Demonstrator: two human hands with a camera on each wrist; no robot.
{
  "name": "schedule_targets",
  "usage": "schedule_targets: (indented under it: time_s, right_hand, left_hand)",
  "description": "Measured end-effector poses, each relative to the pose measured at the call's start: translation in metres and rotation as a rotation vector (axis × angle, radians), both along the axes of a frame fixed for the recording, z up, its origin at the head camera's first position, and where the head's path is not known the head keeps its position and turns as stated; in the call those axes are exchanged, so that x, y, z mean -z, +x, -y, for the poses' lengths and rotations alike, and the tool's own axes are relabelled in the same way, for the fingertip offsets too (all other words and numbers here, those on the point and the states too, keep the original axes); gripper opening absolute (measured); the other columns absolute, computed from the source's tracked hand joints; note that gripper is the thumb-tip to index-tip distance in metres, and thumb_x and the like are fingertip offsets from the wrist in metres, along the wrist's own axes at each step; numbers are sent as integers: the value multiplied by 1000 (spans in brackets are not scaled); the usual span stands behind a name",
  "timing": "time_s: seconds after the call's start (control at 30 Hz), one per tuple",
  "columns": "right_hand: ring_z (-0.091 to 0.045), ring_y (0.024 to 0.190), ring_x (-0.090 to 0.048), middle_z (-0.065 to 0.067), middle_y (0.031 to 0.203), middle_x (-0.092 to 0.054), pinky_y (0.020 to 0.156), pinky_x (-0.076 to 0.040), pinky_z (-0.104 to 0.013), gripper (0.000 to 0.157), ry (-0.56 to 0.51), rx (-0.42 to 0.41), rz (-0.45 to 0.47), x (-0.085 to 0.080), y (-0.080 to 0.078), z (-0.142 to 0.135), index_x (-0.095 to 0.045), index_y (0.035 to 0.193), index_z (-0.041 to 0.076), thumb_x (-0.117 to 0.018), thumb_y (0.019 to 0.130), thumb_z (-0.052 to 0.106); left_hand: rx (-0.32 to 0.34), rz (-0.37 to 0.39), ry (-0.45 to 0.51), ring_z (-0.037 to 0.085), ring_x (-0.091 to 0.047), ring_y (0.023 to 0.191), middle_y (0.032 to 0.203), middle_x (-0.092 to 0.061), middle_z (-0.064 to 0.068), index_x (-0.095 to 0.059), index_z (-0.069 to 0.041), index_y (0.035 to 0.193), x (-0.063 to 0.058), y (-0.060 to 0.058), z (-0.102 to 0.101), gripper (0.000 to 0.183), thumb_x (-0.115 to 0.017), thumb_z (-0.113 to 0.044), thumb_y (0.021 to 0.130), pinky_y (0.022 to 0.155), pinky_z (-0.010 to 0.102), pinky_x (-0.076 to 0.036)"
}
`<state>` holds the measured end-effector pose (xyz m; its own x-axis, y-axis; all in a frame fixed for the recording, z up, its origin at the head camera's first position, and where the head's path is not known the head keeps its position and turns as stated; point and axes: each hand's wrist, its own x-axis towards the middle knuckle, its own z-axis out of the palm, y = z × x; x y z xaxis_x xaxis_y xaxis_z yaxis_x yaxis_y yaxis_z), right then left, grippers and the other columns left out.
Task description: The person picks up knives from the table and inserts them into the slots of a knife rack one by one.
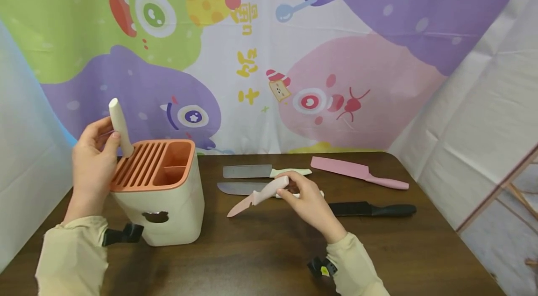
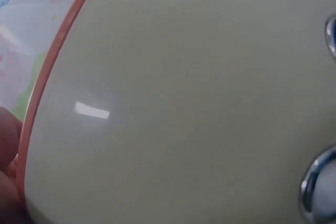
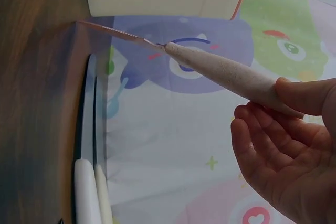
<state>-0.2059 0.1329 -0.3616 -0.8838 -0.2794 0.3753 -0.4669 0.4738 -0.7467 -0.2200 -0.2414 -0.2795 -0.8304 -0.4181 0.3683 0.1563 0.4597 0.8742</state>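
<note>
Evidently, the work stands partway: the left grip (image 1: 94, 158) pinches a leaning cream handle (image 1: 121, 128) at the top of the knife holder (image 1: 180, 216), its blade out of sight and presumably down in a slot. The right grip (image 1: 308, 200) pinches the pink-bladed small knife (image 1: 269, 190) by its handle end, over the desk (image 1: 252, 263) and not yet slotted. Outstanding, by this reading, are the pale-handled cleaver (image 1: 248, 171), white-handled knife (image 1: 235, 188), pink cleaver (image 1: 340, 167) and black knife (image 1: 392, 211), all lying on the desk.
</note>
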Motion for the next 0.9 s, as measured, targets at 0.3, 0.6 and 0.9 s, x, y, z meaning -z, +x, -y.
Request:
schedule_targets:
  time_s: [0.3, 0.6, 0.9]
  right_hand:
    - [-11, 90, -59, -1, 97, -63, 81, -50, -31, 29, -31, -40, -5, -3, -2, 4, -58, 115, 9, -62, 86, 14]
    - [-16, 97, -60, -5, 106, -64, 80, -50, -30, 31, -104, -61, 1, -10, 0, 12, -58, 116, 8, -60, 87, 18]
    - [-15, 95, -60, -5, 105, -65, 78, -49, -29, 28, -123, -73, 4, -12, -1, 16, -58, 114, 9, -59, 88, 18]
  left_hand:
    - [46, 19, -7, 4, -49, 115, 134, -46, 0, -41, -20, 136, 4, 6, 4, 40, -41, -21, 96, 90, 16, -42]
    - [41, 12, -16, 1, -51, 111, 131, -49, -2, -45, -21, 134, 4, 9, 1, 38, -43, -21, 95, 77, 7, -42]
    - [22, 13, -14, 3, -50, 113, 132, -49, -2, -46, -20, 133, 4, 13, -1, 38, -42, -21, 95, 81, 7, -41]
